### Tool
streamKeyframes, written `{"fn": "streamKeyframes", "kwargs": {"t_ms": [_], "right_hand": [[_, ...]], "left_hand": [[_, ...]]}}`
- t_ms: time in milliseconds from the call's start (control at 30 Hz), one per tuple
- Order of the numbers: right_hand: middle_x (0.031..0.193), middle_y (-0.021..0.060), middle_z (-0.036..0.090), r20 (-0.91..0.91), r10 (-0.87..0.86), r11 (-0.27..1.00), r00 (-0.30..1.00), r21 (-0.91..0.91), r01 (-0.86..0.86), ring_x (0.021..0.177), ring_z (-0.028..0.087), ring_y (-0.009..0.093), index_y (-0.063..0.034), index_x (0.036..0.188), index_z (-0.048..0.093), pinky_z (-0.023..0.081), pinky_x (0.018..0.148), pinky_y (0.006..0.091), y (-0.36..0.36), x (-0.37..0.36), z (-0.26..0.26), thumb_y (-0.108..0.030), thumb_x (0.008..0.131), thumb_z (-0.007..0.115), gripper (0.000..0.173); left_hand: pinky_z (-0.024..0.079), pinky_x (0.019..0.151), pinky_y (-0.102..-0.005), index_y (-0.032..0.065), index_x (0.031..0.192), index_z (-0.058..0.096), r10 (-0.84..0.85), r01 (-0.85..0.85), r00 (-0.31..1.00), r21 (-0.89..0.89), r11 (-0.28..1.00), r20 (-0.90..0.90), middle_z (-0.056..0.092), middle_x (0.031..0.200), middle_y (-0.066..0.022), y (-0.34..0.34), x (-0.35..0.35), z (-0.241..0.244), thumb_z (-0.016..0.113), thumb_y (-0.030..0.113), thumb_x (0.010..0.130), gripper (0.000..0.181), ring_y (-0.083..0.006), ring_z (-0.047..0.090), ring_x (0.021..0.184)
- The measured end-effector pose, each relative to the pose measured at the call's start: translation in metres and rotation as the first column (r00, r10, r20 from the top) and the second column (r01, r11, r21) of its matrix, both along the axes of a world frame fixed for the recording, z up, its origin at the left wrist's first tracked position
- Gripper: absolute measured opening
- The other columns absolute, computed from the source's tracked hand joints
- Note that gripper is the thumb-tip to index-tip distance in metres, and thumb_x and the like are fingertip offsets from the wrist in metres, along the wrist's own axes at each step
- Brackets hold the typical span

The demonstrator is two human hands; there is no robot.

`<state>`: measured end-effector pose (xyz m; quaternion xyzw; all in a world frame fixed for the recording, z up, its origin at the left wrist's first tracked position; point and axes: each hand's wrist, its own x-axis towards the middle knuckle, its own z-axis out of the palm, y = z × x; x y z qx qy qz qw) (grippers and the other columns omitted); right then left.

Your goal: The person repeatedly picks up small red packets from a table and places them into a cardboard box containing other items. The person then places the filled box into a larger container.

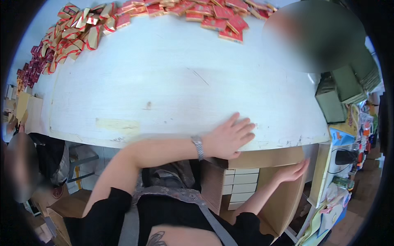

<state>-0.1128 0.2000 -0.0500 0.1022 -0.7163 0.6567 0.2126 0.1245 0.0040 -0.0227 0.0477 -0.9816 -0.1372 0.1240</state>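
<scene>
My left hand [231, 135], with a silver bracelet [197, 148] at its wrist, is palm down with spread fingers at the front edge of the white table [172, 89]. It holds nothing. Below that edge stands an open cardboard carton [278, 196] with stacked white boxes [244, 188] inside. My right hand [291, 172] is over the carton's right side, fingers extended beside the raised flap; whether it touches the cardboard is unclear. Nothing shows in its grasp.
Gold boxes with red bands [72, 33], red flat boxes [223, 23] and maroon packs [37, 64] line the table's far rim. Dark green boxes [334, 104] stand at right. A cluttered side shelf [320, 178] is close by. Another person [50, 160] is at left; a blurred patch covers the upper right.
</scene>
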Motion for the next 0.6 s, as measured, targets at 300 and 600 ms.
{"fn": "streamKeyframes", "kwargs": {"t_ms": [300, 600], "right_hand": [[0.138, 0.0304, 0.044, -0.08, 0.371, 0.629, 0.925, 0.755, -0.187, 0.123, 0.046, 0.042, 0.0017, 0.145, 0.034, 0.036, 0.103, 0.0524, -0.446, -0.006, -0.01, -0.065, 0.07, 0.07, 0.106], [0.139, 0.0311, 0.043, -0.217, 0.724, 0.572, 0.655, 0.719, -0.395, 0.121, 0.047, 0.042, 0.0085, 0.14, 0.037, 0.039, 0.102, 0.0489, -0.378, 0.171, -0.003, -0.046, 0.074, 0.072, 0.093]], "left_hand": [[0.022, 0.114, -0.0563, 0.0071, 0.13, 0.053, 0.015, 0.017, 0.989, 0.215, 0.976, -0.145, 0.041, 0.144, -0.0189, -0.021, 0.126, 0.019, 0.07, 0.021, 0.077, 0.057, -0.035, 0.036, 0.136], [0.045, 0.099, -0.0413, 0.0049, 0.123, 0.058, 0.947, -0.922, 0.21, 0.275, 0.274, -0.243, 0.051, 0.134, -0.019, -0.051, 0.394, -0.008, 0.065, 0.004, 0.079, 0.044, -0.0363, 0.05, 0.123]]}}
